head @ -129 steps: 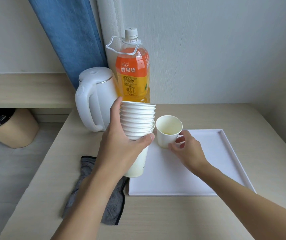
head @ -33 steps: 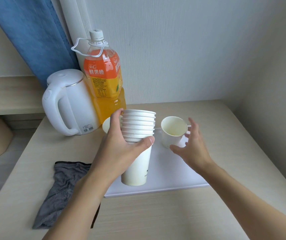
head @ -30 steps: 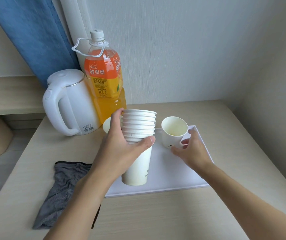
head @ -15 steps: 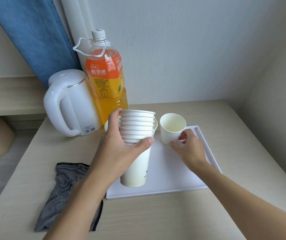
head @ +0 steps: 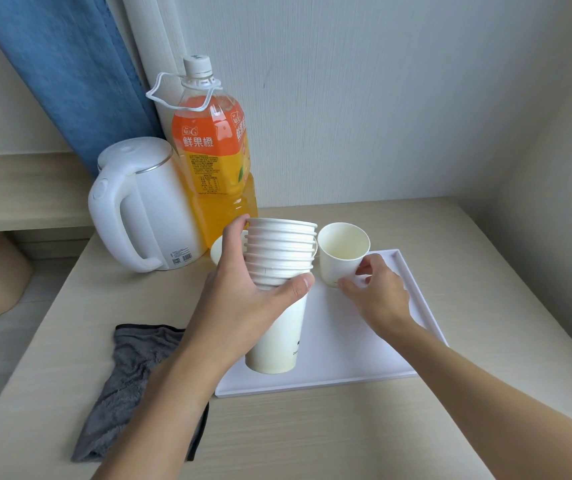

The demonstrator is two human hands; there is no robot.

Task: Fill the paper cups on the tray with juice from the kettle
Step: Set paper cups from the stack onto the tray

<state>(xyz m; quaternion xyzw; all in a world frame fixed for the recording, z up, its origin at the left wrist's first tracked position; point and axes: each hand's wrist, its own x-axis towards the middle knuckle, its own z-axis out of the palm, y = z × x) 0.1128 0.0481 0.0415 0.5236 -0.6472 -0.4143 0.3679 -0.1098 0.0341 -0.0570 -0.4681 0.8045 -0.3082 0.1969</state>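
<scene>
My left hand (head: 243,306) grips a tall stack of white paper cups (head: 279,268), held above the white tray (head: 412,348). My right hand (head: 374,296) pinches the lower side of a single empty paper cup (head: 343,252) at the tray's far edge. Another paper cup (head: 216,251) peeks out behind the stack, mostly hidden by my left hand. The white electric kettle (head: 146,206) stands with its lid down at the back left of the table, apart from both hands.
A large bottle of orange juice (head: 211,161) stands against the wall beside the kettle. A grey cloth (head: 128,379) lies on the table left of the tray. A blue curtain (head: 69,71) hangs behind. The wall closes in on the right.
My right hand went from open beside the single cup to pinching it. The stack in my left hand has stayed where it was.
</scene>
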